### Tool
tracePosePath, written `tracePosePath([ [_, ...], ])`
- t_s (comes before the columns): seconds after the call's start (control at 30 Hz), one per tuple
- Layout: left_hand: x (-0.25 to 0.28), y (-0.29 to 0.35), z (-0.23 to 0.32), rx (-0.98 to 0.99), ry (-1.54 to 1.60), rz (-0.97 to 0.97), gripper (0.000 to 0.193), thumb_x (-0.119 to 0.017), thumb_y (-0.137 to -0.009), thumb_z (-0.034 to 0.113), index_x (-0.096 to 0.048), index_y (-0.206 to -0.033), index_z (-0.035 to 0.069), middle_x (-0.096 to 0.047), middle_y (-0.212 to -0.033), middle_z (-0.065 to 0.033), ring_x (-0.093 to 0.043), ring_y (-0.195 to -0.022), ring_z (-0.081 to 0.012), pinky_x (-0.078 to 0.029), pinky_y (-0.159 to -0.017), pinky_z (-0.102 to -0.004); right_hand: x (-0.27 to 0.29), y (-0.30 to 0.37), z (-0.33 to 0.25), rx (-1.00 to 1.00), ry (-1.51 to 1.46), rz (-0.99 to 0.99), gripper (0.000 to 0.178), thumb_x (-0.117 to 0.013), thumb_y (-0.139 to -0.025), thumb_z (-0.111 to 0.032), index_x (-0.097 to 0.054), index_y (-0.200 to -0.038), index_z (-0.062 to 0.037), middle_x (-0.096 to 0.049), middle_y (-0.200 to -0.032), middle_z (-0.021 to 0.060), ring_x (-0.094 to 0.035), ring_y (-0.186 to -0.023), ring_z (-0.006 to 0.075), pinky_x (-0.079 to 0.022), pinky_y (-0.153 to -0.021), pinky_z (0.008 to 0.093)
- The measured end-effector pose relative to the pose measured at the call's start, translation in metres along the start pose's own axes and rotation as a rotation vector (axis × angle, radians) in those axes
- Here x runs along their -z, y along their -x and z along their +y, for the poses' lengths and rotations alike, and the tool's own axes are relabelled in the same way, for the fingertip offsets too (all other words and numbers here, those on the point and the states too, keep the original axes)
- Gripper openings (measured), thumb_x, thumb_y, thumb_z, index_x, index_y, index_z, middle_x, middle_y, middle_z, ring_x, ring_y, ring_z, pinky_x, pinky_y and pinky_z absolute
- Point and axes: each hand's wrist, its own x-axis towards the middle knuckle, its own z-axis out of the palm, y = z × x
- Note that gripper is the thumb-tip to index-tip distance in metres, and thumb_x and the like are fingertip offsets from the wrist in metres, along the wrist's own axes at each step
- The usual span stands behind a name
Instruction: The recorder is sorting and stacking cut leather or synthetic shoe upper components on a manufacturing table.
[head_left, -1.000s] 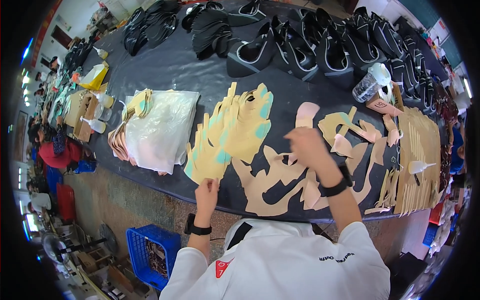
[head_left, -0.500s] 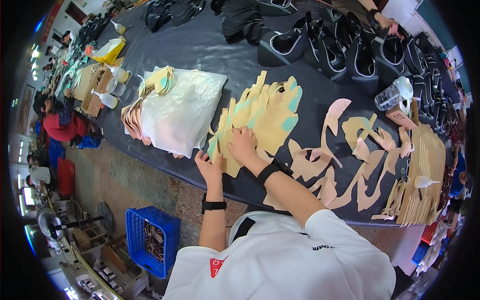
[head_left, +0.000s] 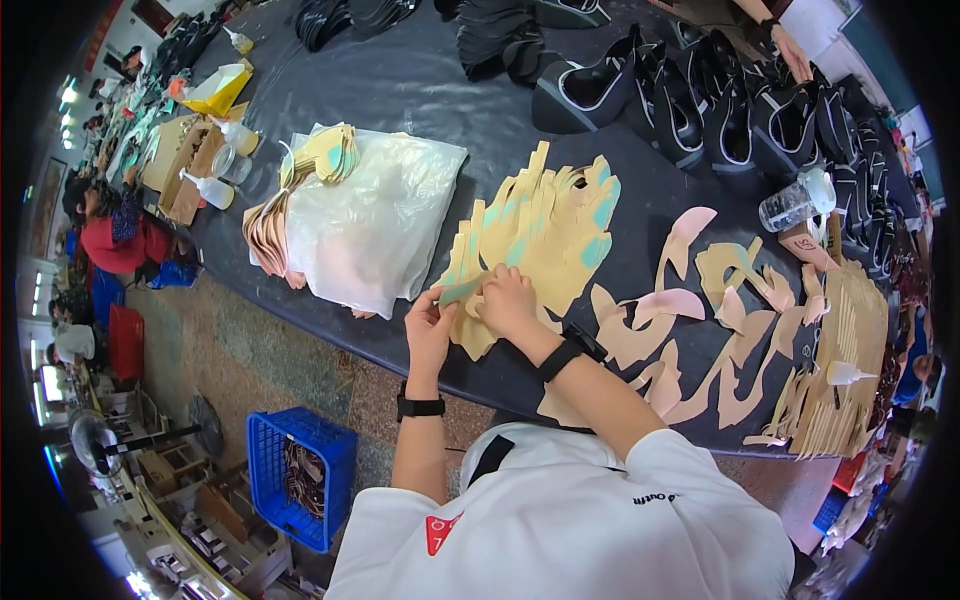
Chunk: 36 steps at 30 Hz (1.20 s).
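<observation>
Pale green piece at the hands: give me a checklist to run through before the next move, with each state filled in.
1. Left hand pinching the pale green piece: ok, at its left end.
2. Right hand gripping the same piece: cannot tell; it meets the right end, but the pinch is hidden.
3. Only one layer lifted: cannot tell; the edges are too small to count.
4. Tan pile fanned with edges showing: ok.
5. Loose pink pieces lying apart: not ok; some overlap, right of the right hand.
6. Other person's hand out of the way: ok, at the far upper right.
</observation>
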Motion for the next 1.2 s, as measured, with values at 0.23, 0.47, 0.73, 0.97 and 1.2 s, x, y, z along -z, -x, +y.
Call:
tracePosePath([
  [0.23, -0.003, -0.008, -0.012, -0.144, -0.804, 0.259, 0.033, -0.062, -0.078, 0.000, -0.057, -0.110, -0.003, -0.055, -0.103, -0.0111, -0.054, -0.095, -0.0208, -0.044, -0.083, -0.0313, -0.004, -0.021, 0.014, -0.039, -0.299, 0.023, 0.030, -0.064, -0.073, -0.016, -0.061, -0.101, -0.0064, -0.058, -0.102, 0.0119, -0.052, -0.099, 0.0311, -0.042, -0.081, 0.0387],
  [0.47, -0.005, -0.003, -0.022, 0.063, -1.009, 0.391, 0.058, -0.068, -0.070, 0.004, -0.047, -0.123, -0.002, -0.048, -0.106, -0.0195, -0.049, -0.102, -0.0324, -0.040, -0.090, -0.0398, -0.003, -0.018, -0.026, -0.212, -0.116, -0.017, 0.044, -0.066, -0.072, -0.022, -0.056, -0.110, -0.0016, -0.061, -0.096, 0.0144, -0.054, -0.097, 0.0321, -0.038, -0.086, 0.0431],
  [0.73, 0.004, 0.003, -0.025, 0.043, -0.617, 0.289, 0.018, -0.065, -0.076, 0.004, -0.059, -0.089, -0.008, -0.063, -0.078, -0.0085, -0.058, -0.072, -0.0129, -0.046, -0.066, -0.0265, 0.002, -0.020, -0.024, -0.268, -0.256, -0.391, 0.047, -0.070, -0.064, -0.029, -0.058, -0.098, 0.0009, -0.064, -0.094, 0.0177, -0.057, -0.097, 0.0345, -0.038, -0.085, 0.0418],
  [0.97, -0.005, 0.018, -0.008, 0.135, -0.102, 0.367, 0.016, -0.063, -0.082, 0.006, -0.060, -0.094, -0.004, -0.063, -0.084, -0.0060, -0.056, -0.075, -0.0105, -0.046, -0.067, -0.0249, 0.010, -0.023, -0.012, -0.094, -0.715, -0.557, 0.052, -0.073, -0.070, -0.028, -0.055, -0.110, 0.0003, -0.063, -0.096, 0.0126, -0.061, -0.091, 0.0205, -0.047, -0.078, 0.0310],
  [1.2, 0.016, 0.035, 0.047, -0.147, -0.214, 0.390, 0.032, -0.065, -0.081, 0.004, -0.048, -0.106, -0.006, -0.060, -0.097, -0.0137, -0.061, -0.089, -0.0171, -0.052, -0.075, -0.0304, 0.018, 0.000, -0.013, 0.046, -1.207, -0.703, 0.032, -0.066, -0.082, -0.010, -0.052, -0.109, -0.0009, -0.061, -0.105, 0.0096, -0.057, -0.103, 0.0164, -0.045, -0.089, 0.0289],
])
